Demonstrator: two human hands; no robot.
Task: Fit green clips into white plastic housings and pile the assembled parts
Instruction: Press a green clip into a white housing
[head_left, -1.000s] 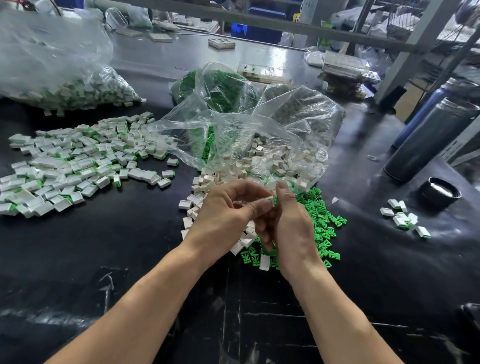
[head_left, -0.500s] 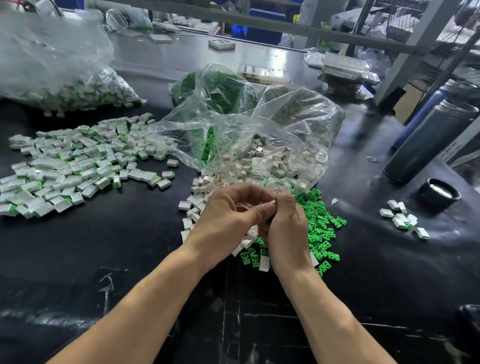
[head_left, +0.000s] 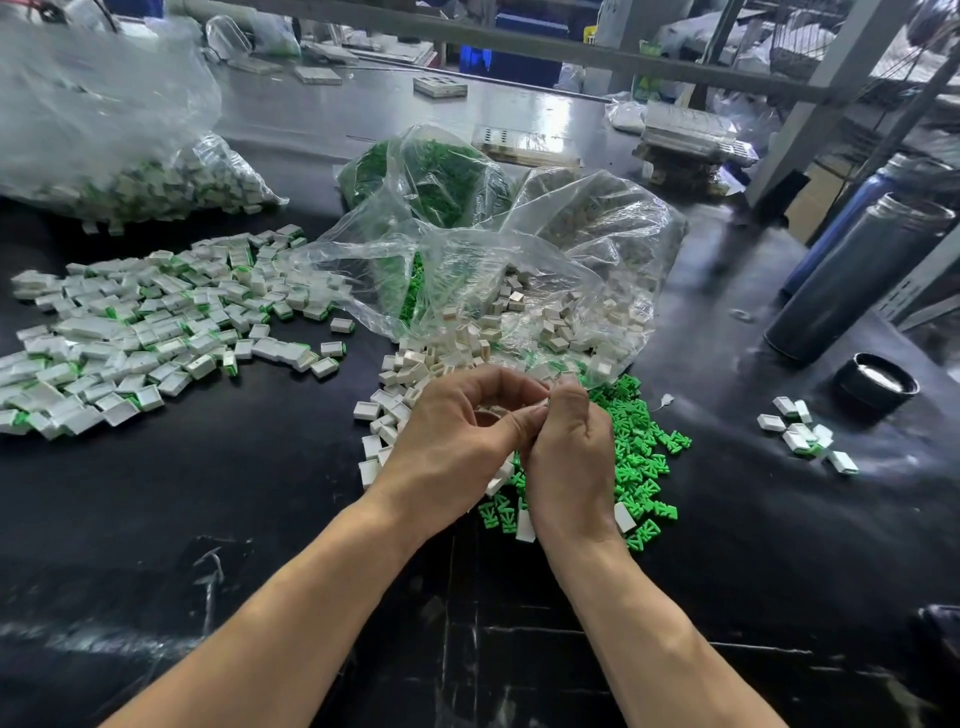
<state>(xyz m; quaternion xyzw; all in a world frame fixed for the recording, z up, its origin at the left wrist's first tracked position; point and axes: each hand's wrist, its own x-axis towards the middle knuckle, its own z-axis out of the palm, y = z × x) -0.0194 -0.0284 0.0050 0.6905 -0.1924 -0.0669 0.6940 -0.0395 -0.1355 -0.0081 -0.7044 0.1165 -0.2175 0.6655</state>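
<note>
Left hand (head_left: 457, 431) and right hand (head_left: 569, 457) together mid-worktop (head_left: 260, 519), fingertips pinching small part, mostly hidden; assembled pile (head_left: 145, 332) toward left edge.

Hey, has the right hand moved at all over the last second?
No, barely. The right hand stays pressed against the left hand, over the same edge of the green clips pile, just below the bag's mouth.

Two dark metal flasks (head_left: 857, 275) lie tilted at the right of the black table (head_left: 208, 519). A round black cap (head_left: 877, 383) sits just beside them.
</note>
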